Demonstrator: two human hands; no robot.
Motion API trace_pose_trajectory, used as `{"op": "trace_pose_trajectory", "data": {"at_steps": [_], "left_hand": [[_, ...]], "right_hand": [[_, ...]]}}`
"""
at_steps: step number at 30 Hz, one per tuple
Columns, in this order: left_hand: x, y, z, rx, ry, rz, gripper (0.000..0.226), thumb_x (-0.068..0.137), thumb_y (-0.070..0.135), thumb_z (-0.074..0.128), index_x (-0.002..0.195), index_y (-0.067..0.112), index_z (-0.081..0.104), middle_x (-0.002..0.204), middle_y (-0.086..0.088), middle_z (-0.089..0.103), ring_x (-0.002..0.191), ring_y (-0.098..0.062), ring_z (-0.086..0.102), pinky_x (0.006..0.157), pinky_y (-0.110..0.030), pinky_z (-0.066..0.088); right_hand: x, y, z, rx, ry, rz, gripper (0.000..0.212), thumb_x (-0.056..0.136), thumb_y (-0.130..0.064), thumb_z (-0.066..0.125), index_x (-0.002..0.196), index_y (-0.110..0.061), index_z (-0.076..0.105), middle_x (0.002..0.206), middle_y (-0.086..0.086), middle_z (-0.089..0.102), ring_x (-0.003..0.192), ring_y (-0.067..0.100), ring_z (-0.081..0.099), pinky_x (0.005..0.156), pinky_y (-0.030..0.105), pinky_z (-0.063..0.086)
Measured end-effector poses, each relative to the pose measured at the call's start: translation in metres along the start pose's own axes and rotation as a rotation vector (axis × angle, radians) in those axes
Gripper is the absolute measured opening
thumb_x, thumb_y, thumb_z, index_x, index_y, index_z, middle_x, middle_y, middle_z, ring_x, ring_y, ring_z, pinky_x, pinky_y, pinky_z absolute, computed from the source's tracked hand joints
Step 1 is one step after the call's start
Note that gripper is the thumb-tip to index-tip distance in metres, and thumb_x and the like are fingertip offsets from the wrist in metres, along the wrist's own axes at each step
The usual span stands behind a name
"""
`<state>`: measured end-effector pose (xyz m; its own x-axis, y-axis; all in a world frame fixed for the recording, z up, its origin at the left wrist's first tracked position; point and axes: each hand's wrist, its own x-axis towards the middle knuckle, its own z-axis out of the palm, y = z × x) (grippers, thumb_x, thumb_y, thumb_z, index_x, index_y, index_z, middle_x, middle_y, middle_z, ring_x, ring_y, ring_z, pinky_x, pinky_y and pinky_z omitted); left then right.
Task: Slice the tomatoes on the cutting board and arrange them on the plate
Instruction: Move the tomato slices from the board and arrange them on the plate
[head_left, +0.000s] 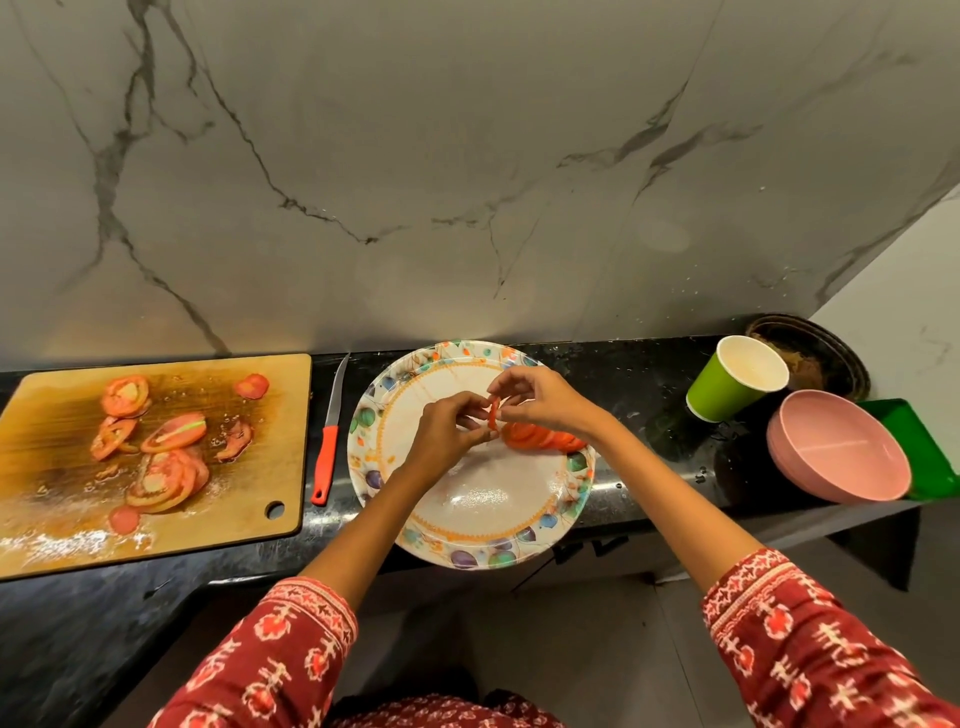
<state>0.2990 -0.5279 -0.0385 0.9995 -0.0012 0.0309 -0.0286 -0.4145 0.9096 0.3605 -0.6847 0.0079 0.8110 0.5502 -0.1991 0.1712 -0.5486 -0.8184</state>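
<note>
A round patterned plate (467, 525) lies on the black counter in the middle. Over its far half my left hand (447, 428) and my right hand (540, 397) pinch one thin tomato slice (492, 411) between their fingertips, held on edge. Just right of it, several overlapping tomato slices (540, 437) lie in a row on the plate. On the left, a wet wooden cutting board (270, 415) carries several more cut tomato slices (166, 467). A knife with a red handle (326, 462) lies between board and plate.
A green paper cup (732, 379) stands right of the plate. Stacked pink bowls (841, 449) sit further right on a green tray (914, 441). A dark round pan (815, 348) is behind them. A marble wall rises at the back; the counter's front edge is near me.
</note>
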Motion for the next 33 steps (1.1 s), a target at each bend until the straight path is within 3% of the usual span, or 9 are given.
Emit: {"op": "trace_pose_trajectory", "data": {"at_steps": [3, 11, 15, 18, 22, 24, 26, 29, 33], "left_hand": [[0.0, 0.0, 0.0, 0.041, 0.001, 0.028, 0.032, 0.076, 0.011, 0.073, 0.107, 0.007, 0.067, 0.098, -0.009, 0.07, 0.079, -0.009, 0.063, 0.072, -0.011, 0.051], [0.005, -0.003, -0.003, 0.114, 0.003, 0.001, 0.027, 0.084, 0.01, 0.064, 0.11, 0.004, 0.065, 0.106, -0.014, 0.069, 0.091, -0.02, 0.065, 0.076, -0.011, 0.045], [0.007, 0.0, 0.002, 0.097, 0.05, -0.008, 0.026, 0.083, 0.012, 0.066, 0.107, 0.002, 0.067, 0.1, -0.013, 0.07, 0.083, -0.014, 0.064, 0.071, -0.009, 0.047], [0.008, 0.002, 0.009, 0.027, 0.081, -0.067, 0.024, 0.083, 0.011, 0.066, 0.104, 0.001, 0.068, 0.097, -0.012, 0.07, 0.083, -0.016, 0.063, 0.07, -0.01, 0.046], [0.007, -0.001, 0.015, -0.003, 0.129, -0.126, 0.02, 0.085, 0.006, 0.061, 0.103, 0.001, 0.068, 0.097, -0.014, 0.069, 0.077, -0.013, 0.062, 0.065, -0.008, 0.047], [0.005, -0.003, 0.015, 0.018, 0.152, -0.123, 0.021, 0.085, 0.006, 0.061, 0.104, 0.003, 0.068, 0.096, -0.014, 0.07, 0.074, -0.011, 0.063, 0.067, -0.009, 0.049], [0.004, -0.004, 0.014, 0.05, 0.183, -0.105, 0.023, 0.086, 0.006, 0.06, 0.107, 0.004, 0.067, 0.101, -0.013, 0.07, 0.084, -0.016, 0.064, 0.077, -0.015, 0.049], [0.001, -0.002, 0.017, 0.092, 0.201, -0.067, 0.025, 0.087, 0.005, 0.059, 0.111, 0.003, 0.065, 0.109, -0.013, 0.068, 0.098, -0.022, 0.064, 0.085, -0.018, 0.046], [-0.004, -0.002, 0.025, 0.214, 0.103, 0.024, 0.03, 0.085, 0.016, 0.064, 0.113, 0.005, 0.064, 0.107, -0.012, 0.069, 0.091, -0.021, 0.066, 0.082, -0.023, 0.049]], "right_hand": [[0.001, 0.0, -0.001, 0.057, 0.028, 0.023, 0.025, 0.08, -0.008, 0.072, 0.103, -0.009, 0.061, 0.097, 0.002, 0.065, 0.091, 0.012, 0.065, 0.082, 0.024, 0.055], [0.005, 0.005, -0.003, 0.035, -0.014, 0.07, 0.028, 0.078, 0.001, 0.07, 0.104, -0.006, 0.061, 0.102, 0.012, 0.067, 0.096, 0.019, 0.067, 0.086, 0.03, 0.055], [0.006, 0.003, 0.0, -0.068, 0.098, 0.024, 0.026, 0.076, 0.008, 0.068, 0.097, -0.008, 0.062, 0.098, 0.009, 0.065, 0.09, 0.017, 0.065, 0.08, 0.027, 0.056], [0.004, 0.007, 0.0, -0.207, 0.15, -0.08, 0.02, 0.076, 0.006, 0.07, 0.091, -0.004, 0.062, 0.091, 0.008, 0.063, 0.084, 0.019, 0.065, 0.077, 0.031, 0.058], [0.001, 0.014, -0.007, -0.331, 0.172, -0.117, 0.016, 0.077, 0.001, 0.071, 0.091, -0.004, 0.065, 0.092, 0.01, 0.066, 0.082, 0.012, 0.06, 0.079, 0.027, 0.055], [0.0, 0.016, -0.012, -0.355, 0.151, -0.109, 0.015, 0.079, -0.002, 0.07, 0.093, -0.006, 0.066, 0.094, 0.008, 0.067, 0.084, 0.011, 0.059, 0.078, 0.021, 0.053], [-0.001, 0.016, -0.018, -0.36, 0.099, -0.109, 0.012, 0.081, -0.001, 0.067, 0.093, -0.006, 0.067, 0.094, 0.006, 0.067, 0.085, 0.009, 0.059, 0.078, 0.018, 0.052], [-0.001, 0.016, -0.023, -0.38, -0.029, -0.074, 0.011, 0.083, 0.0, 0.064, 0.086, -0.008, 0.069, 0.096, 0.004, 0.068, 0.093, 0.01, 0.058, 0.084, 0.027, 0.052], [-0.003, 0.017, -0.024, -0.422, -0.092, 0.014, 0.022, 0.082, 0.003, 0.055, 0.083, -0.01, 0.072, 0.099, 0.004, 0.068, 0.1, 0.014, 0.058, 0.091, 0.029, 0.045]]}}
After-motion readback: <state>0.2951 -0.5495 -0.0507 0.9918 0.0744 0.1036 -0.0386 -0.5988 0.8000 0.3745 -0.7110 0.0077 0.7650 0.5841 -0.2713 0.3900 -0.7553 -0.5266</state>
